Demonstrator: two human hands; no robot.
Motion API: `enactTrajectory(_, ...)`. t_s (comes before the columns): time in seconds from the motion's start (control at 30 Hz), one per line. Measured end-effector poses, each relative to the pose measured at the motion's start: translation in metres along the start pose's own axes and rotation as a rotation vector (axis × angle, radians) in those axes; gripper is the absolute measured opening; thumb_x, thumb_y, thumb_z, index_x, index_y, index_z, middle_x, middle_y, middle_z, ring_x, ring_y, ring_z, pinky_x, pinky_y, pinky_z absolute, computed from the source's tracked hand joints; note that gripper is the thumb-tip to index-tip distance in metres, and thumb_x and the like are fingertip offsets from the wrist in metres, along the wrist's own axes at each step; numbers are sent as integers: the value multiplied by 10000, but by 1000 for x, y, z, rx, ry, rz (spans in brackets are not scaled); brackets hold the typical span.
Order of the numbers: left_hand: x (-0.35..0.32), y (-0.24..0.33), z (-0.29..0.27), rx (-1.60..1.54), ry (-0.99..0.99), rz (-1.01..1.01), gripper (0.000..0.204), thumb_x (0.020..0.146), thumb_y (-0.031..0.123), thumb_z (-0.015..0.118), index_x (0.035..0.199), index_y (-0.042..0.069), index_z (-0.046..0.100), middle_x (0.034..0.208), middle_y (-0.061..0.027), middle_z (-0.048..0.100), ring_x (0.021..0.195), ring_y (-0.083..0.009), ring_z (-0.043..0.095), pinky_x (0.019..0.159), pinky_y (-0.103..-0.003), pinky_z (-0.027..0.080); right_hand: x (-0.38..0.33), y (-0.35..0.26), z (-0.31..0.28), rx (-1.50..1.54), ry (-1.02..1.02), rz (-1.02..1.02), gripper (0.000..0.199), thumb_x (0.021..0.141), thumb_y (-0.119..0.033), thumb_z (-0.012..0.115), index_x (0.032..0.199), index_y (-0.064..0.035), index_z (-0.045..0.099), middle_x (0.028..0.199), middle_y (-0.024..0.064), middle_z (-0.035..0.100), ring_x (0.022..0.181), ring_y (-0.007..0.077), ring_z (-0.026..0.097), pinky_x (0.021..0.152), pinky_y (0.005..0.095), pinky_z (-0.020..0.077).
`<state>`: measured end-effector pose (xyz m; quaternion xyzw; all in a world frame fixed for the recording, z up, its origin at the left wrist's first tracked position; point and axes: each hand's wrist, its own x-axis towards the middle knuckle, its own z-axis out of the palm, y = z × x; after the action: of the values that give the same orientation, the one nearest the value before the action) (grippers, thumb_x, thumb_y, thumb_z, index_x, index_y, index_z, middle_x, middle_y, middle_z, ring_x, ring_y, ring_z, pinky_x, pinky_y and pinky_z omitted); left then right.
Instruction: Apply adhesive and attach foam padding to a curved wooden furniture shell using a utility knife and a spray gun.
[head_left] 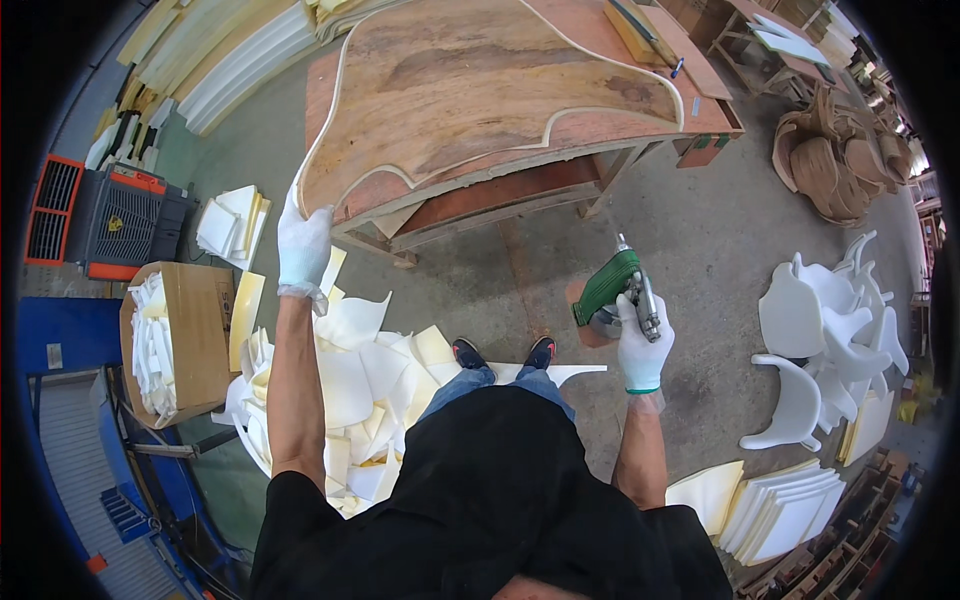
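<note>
A large wavy-edged wooden panel [470, 75] with a pale rim lies on a reddish worktable [715, 120] in front of me. My left hand [303, 245], in a white glove, grips the panel's near left corner. Its thumb lies at the edge, and the other fingers are partly hidden. Out to the right, apart from the table, my gloved right hand [643, 340] is closed around a metal spray gun [647, 305] with a green part [607, 288] at its side. The nozzle points toward the table.
White and yellowish foam pieces [365, 385] heap up by my left foot. Left of them stand a cardboard box [200, 330] of scraps and a grey-orange machine [130, 220]. White curved foam shapes [830, 330] pile up at right, with curved wooden parts [840, 165] beyond.
</note>
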<state>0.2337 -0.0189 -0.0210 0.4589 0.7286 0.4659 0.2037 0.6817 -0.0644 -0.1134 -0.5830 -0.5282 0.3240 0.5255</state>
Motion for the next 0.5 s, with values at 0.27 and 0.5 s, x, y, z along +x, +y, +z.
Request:
enactTrajectory(0.27,4,6,-1,-22,3,38,547,860,27,556,1404,-22,517,1249,-163,662,1153,-234,634,1008,-330,471,0,-9,-1,-58,-174,44,259,895,-43,744,1143,-4,684,945,64,729,852,98,666,779,268,528)
enactTrajectory(0.5,6,13,-1,23,8,37,540,857,27,557,1394,-20,524,1248,-168,662,1159,-239,632,1013,-336,466,-6,-6,6,-11,142,-79,234,916,-62,732,1138,-6,681,953,53,723,847,112,661,791,286,536)
